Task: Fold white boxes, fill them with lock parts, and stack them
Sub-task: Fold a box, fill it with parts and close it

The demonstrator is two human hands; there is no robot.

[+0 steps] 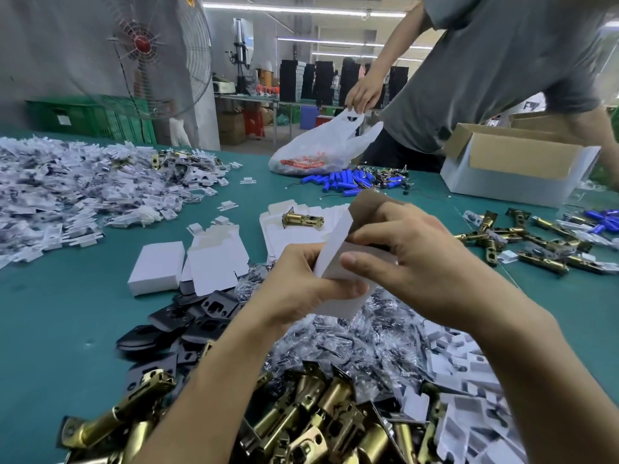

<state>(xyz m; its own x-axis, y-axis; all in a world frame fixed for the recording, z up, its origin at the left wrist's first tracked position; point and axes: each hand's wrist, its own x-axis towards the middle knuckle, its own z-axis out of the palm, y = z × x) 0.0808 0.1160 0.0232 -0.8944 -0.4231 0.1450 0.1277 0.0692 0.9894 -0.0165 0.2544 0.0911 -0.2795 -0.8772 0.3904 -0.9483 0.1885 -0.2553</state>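
Left hand (pixel 301 279) and right hand (pixel 412 259) bare, thumbnails short and plain. Left forearm (pixel 214 380) and right forearm (pixel 536 363) bare along all the length seen above the heap of brass cylindrical metal latch parts (pixel 318 413); slim, smooth.

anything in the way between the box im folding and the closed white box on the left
Only a flat unfolded blank lies between the held box and the closed white box; carried above it, likely nothing blocks.

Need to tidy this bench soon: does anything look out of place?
One brass latch lies alone on the flat box blanks, apart from the near latch heap. Blue cylinders lie scattered loose beside the white plastic bag.
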